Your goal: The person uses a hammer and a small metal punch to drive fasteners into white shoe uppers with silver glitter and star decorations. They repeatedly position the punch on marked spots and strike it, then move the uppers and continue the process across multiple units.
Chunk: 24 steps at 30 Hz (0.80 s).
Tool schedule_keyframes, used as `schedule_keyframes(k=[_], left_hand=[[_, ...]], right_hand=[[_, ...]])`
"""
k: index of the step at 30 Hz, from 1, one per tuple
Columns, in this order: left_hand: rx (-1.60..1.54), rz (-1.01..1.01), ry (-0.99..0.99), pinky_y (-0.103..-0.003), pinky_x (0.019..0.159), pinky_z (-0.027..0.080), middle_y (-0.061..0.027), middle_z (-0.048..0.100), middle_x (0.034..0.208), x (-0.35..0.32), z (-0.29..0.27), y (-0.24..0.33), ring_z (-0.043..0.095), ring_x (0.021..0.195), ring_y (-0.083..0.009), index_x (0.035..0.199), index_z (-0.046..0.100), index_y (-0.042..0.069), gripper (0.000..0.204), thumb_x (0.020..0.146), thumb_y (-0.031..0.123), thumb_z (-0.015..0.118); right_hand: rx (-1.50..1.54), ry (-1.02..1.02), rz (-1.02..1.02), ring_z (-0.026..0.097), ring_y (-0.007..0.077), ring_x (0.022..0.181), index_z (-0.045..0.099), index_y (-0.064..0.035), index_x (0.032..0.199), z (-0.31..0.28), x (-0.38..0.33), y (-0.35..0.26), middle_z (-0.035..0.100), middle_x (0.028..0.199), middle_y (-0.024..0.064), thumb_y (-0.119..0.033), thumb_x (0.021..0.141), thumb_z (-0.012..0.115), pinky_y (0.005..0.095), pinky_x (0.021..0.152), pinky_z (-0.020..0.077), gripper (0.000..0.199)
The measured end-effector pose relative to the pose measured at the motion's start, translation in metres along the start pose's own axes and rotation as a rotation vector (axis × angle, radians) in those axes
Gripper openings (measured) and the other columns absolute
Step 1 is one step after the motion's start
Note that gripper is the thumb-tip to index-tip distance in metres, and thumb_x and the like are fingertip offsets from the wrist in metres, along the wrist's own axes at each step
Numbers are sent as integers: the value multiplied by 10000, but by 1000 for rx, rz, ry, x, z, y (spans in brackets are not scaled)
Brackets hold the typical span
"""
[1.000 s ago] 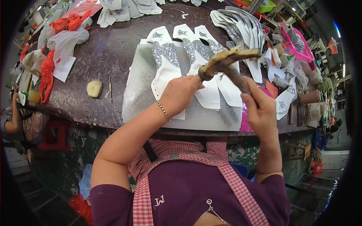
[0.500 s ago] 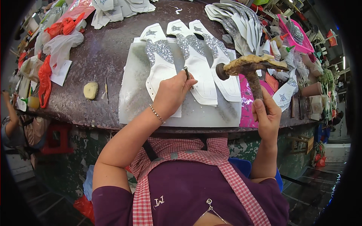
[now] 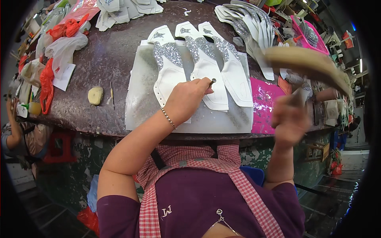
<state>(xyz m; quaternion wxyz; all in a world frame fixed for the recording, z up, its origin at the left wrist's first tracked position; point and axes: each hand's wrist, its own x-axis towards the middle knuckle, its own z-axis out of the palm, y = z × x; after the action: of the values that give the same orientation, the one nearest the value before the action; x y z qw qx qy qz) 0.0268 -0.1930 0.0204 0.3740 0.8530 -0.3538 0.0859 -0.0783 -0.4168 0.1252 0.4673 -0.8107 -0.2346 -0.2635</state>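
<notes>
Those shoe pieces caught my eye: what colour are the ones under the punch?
White, with silver glitter bands across the upper part of each shoe piece, seen in the head view.

Punch and hammer over white cut pieces

Metal punch (image 3: 212, 81) stands on the middle white, glitter-topped piece (image 3: 206, 73); blurred wooden hammer (image 3: 307, 65) raised at 3 o'clock.

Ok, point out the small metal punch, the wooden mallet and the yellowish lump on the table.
small metal punch (image 3: 213, 81), head view, its exposed top end
wooden mallet (image 3: 305, 62), head view, middle of the blurred head
yellowish lump (image 3: 95, 95), head view, its centre
</notes>
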Motion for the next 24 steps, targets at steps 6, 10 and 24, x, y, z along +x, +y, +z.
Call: schedule_keyframes(k=[6, 10, 24], left_hand=[[-106, -190, 42, -373, 609, 542, -140, 685, 818, -8, 1, -7, 695, 710, -318, 911, 546, 1, 145, 963, 127, 594], [-153, -167, 87, -353, 615, 561, -144, 689, 821, -9, 3, -5, 715, 718, -296, 941, 535, -15, 152, 992, 126, 560], [-284, -298, 40, -297, 689, 563, -122, 715, 807, -16, 1, 8, 730, 757, -202, 949, 613, -22, 174, 974, 150, 610]], right_hand=[[-203, -47, 507, 521, 76, 691, 581, 37, 1306, -11, -14, -10, 641, 863, 15, -84, 952, 617, 209, 641, 407, 375], [-62, 34, 611, 464, 43, 729, 571, 30, 1327, -17, -38, 0, 592, 859, -32, -113, 965, 621, 194, 644, 384, 392], [-2, 104, 585, 453, 33, 637, 530, 29, 1374, -10, -52, 5, 564, 783, -26, -186, 995, 597, 179, 566, 349, 441]])
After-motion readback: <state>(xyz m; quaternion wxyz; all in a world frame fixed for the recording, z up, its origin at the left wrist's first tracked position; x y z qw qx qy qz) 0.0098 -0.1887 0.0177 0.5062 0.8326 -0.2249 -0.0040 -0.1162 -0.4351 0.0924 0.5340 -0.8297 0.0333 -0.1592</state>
